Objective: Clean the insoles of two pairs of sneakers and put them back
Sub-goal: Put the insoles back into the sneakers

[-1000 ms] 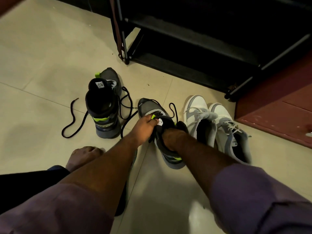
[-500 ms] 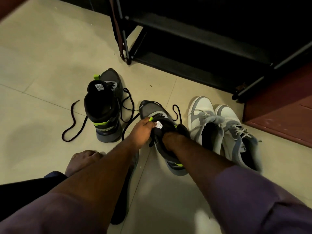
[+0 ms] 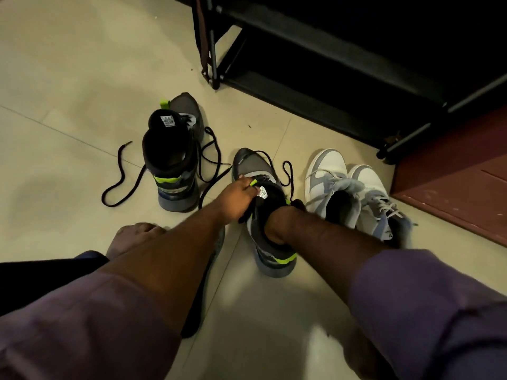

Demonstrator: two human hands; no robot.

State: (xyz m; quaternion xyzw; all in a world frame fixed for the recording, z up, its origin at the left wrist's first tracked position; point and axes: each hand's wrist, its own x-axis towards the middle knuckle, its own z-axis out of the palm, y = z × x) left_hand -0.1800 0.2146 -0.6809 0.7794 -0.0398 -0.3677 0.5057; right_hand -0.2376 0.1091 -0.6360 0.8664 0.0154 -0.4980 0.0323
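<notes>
Left hand: the left hand pinches the tongue of the dark grey sneaker with lime-green accents, pulling it up and forward by its green loop and white label.
Right hand: the right hand is pushed wrist-deep into that sneaker's opening; its fingers are hidden inside, so I cannot tell what they grip or how they lie.
Held sneaker: stands on the pale tiled floor, toe pointing away, black laces loose.
Matching sneaker: the second dark grey and lime sneaker stands to the left, well apart, tongue raised, its black lace trailing across the tiles.
Other pair: two white and grey sneakers sit side by side, just right of the held one.
Insoles: none can be seen from here.
Behind: a black metal shoe rack.
Person: a bare foot rests near the left forearm.
</notes>
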